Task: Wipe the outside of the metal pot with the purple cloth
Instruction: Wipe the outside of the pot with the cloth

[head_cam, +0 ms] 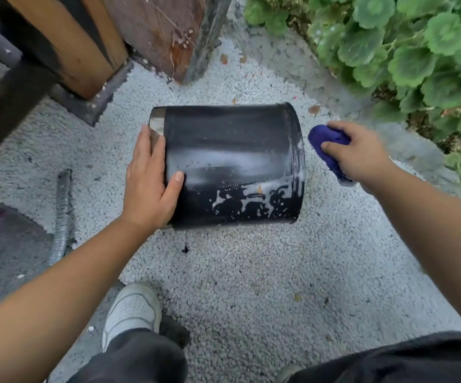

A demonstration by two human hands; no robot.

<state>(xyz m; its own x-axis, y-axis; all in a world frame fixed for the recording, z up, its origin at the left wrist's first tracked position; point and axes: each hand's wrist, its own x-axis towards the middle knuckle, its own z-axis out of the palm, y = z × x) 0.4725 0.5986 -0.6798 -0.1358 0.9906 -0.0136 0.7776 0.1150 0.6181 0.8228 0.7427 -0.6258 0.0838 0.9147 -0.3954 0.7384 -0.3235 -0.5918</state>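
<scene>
Pot [229,164] on its side on gravel [251,272], soot-black, suds low on the near wall. Left hand [149,183] clasped over the left end, steadying. Right hand [359,150] closed on cloth [326,139], just right of pot, not touching. Risk: wet, round pot rolling or slipping under wiping pressure. Underside and far wall hidden; which end is the mouth unclear.

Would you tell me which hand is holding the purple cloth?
The right hand grips the purple cloth, off the blackened metal pot; the left hand steadies that pot.
</scene>
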